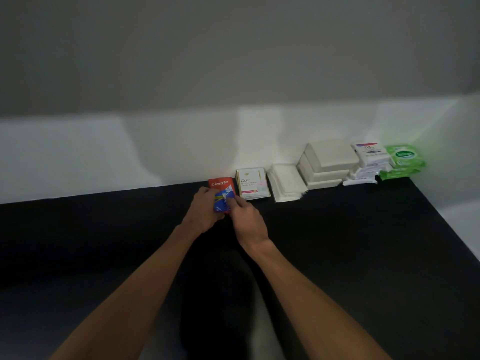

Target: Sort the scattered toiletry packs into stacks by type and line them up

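Both hands (226,211) gripping Colgate packs (220,189), sorted stacks (327,165) alongside

A black worktop (337,242) carries a row along its far edge. Rightward from the Colgate packs (219,183): Dove sachets (252,183), white sachets (287,187), white boxes (326,163) (stacked stepwise), Dove wipes (368,162), green wipes (402,161).

Dim, soft picture; shadowed upper wall (233,48), wide-angle bending at edges.

Both hands (226,213) forward, fingers closed
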Demonstrator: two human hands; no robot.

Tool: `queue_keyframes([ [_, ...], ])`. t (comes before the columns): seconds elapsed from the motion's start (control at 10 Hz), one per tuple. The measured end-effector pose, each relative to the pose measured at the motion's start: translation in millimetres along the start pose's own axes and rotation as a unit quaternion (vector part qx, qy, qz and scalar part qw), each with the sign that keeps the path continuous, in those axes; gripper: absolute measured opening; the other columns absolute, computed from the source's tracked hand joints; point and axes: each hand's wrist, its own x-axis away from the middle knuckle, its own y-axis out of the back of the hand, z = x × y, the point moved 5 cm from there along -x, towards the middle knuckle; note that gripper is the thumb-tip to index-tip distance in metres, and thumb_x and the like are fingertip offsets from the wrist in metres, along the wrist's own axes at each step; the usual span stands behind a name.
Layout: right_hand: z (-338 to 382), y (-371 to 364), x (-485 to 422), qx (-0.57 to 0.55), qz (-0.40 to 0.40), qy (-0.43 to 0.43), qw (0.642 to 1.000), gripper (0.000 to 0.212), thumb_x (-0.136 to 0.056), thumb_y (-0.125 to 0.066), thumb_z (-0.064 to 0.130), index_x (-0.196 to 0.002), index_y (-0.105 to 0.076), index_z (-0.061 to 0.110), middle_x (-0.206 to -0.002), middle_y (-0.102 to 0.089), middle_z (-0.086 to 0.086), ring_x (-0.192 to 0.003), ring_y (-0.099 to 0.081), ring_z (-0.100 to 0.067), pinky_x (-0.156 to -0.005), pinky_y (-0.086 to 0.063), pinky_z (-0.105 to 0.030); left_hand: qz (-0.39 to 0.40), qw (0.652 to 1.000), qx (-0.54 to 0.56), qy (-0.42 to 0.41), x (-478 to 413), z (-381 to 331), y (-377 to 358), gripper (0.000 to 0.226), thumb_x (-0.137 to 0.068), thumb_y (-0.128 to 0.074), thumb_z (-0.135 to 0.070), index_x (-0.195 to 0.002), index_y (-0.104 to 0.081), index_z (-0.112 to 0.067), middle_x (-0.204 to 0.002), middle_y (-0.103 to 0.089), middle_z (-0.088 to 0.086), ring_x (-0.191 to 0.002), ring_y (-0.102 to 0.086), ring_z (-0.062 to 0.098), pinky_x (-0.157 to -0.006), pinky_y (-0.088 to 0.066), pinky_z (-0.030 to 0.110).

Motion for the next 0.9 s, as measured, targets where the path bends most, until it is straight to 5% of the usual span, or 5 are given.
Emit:
queue_keyframes([
  [0.1, 0.0, -2.9, -1.3, 0.018, 0.0, 0.03, 0.999, 0.05, -0.101, -0.038, 0.058, -0.122, -0.069, 0.025, -0.119, -0.072, -0.002, -0.113, -0.067, -0.028, -0.099, -0.055, -0.054, -0.007, 1.0, 0.003, 0.003, 5.2, -0.1, -3.3, 0.071, -0.086, -0.086, -0.02, -0.147, -0.051, -0.009, -0.149, -0.048, 0.015, -0.136, -0.05, 0.027, -0.117, -0.04, 0.04],
  [0.4, 6.5, 5.1, 3.9, 0.001, 0.01, -0.011, 1.0, 0.046, -0.103, -0.041, 0.052, -0.121, -0.07, 0.021, -0.119, -0.073, -0.005, -0.113, -0.068, -0.03, -0.1, -0.056, -0.054, -0.023, 1.0, 0.01, 0.007, 3.7, -2.8, -6.6, 0.059, -0.087, -0.084, -0.019, -0.139, -0.058, -0.01, -0.144, -0.053, 0.014, -0.129, -0.055, 0.025, -0.113, -0.044, 0.038],
  [0.5, 14.3, 3.5, 6.5, 0.155, 0.02, 0.055, 0.986, 0.04, -0.109, -0.055, 0.036, -0.143, -0.057, 0.015, -0.142, -0.061, -0.013, -0.13, -0.061, -0.033, -0.104, -0.056, -0.051, -0.021, 1.0, 0.008, 0.006, 5.1, -2.1, -5.1, 0.062, -0.086, -0.085, -0.02, -0.141, -0.057, -0.011, -0.144, -0.053, 0.014, -0.13, -0.055, 0.026, -0.115, -0.045, 0.041],
  [0.6, 17.4, 4.2, 10.5, 0.214, 0.021, 0.114, 0.97, 0.058, -0.104, -0.068, 0.025, -0.155, -0.044, 0.012, -0.156, -0.049, -0.015, -0.138, -0.055, -0.032, -0.106, -0.055, -0.048, -0.026, 1.0, 0.009, 0.002, 11.0, -1.8, -3.1, 0.069, -0.086, -0.085, -0.018, -0.146, -0.052, -0.012, -0.147, -0.052, 0.014, -0.134, -0.052, 0.027, -0.117, -0.042, 0.042],
  [0.9, -4.5, 35.2, 66.2, 0.224, -0.055, 0.139, 0.963, 0.052, -0.109, -0.054, 0.029, -0.158, -0.042, 0.018, -0.158, -0.051, -0.008, -0.145, -0.05, -0.026, -0.114, -0.049, -0.042, -0.049, 0.997, -0.034, 0.05, 87.7, -20.1, 6.0, 0.07, -0.099, -0.07, -0.025, -0.159, -0.034, -0.024, -0.162, -0.038, 0.007, -0.148, -0.041, 0.026, -0.117, -0.043, 0.046],
])
